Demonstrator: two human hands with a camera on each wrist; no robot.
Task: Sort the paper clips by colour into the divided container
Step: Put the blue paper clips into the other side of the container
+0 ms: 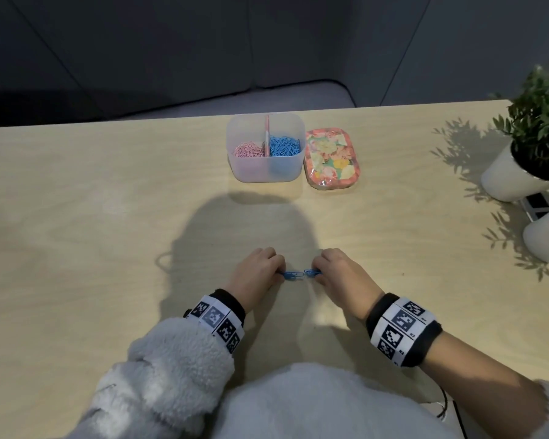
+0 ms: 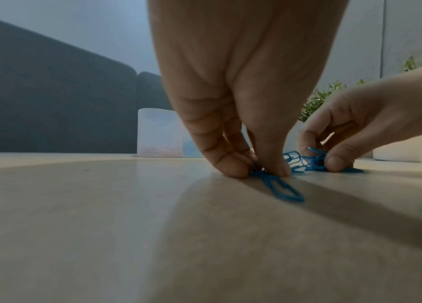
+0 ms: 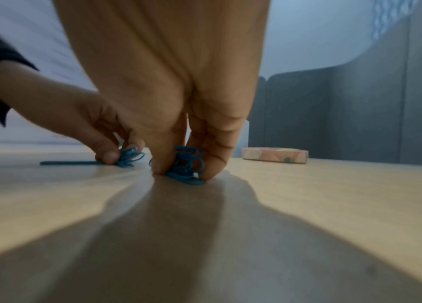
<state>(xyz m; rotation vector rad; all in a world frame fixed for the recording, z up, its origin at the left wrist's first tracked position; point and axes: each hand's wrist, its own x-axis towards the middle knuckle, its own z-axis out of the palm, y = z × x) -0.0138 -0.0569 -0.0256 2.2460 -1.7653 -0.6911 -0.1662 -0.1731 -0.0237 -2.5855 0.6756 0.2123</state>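
Both hands rest fingertips-down on the wooden table near its front. My left hand [image 1: 276,271] [image 2: 261,171] pinches a few blue paper clips [image 1: 290,275] [image 2: 282,188] against the tabletop. Just to its right, my right hand [image 1: 318,273] [image 3: 181,174] pinches a small bundle of blue clips [image 1: 312,273] [image 3: 188,166]. Farther back stands the translucent divided container [image 1: 251,172] [image 2: 158,131]. Its left compartment holds pink clips [image 1: 248,150], its right compartment blue clips [image 1: 284,146].
A floral-patterned tin lid [image 1: 332,161] [image 3: 274,154] lies beside the container on its right. Two white pots, one with a green plant [image 1: 539,122], stand at the table's right edge. A dark sofa sits beyond the table.
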